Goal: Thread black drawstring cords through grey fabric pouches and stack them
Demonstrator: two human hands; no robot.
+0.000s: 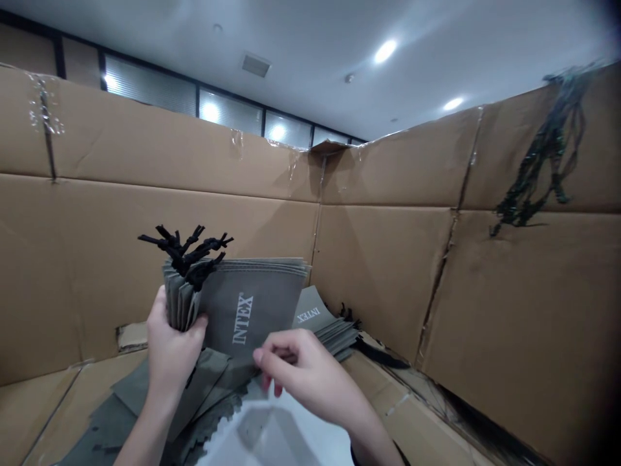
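Note:
My left hand grips a bundle of grey fabric sheets at its left edge, and knotted black cords stick up from the top. The front sheet is printed with white INTEX lettering and fans out to the right. My right hand pinches the lower corner of that sheet between thumb and fingers. Beyond it, a second stack of grey INTEX sheets lies near the corner. A white sheet with a zigzag edge lies below my hands.
Taped cardboard walls enclose the area on the far and right sides, with cardboard sheets on the floor. A tangle of black cords hangs over the right wall. More grey fabric lies at lower left.

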